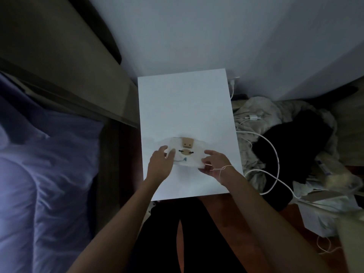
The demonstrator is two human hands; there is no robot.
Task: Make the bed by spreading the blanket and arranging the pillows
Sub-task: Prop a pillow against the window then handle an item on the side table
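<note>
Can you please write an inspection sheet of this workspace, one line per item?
Surface: white table, bare but for one pouch.
Job's things: bluish blanket lies rumpled on the bed at left; no pillow clearly seen.
Clutter: small white pouch with tan patches on the table; heap of pale and black cloth on the floor at right, with paper or boxes beside it.
Hands: left hand and right hand each hold one end of the pouch; a thin string goes round the right wrist.
Cables: white cable loops over the cloth heap; a plug sits behind the table.
Surroundings: dim room, pale wall, brown headboard.
</note>
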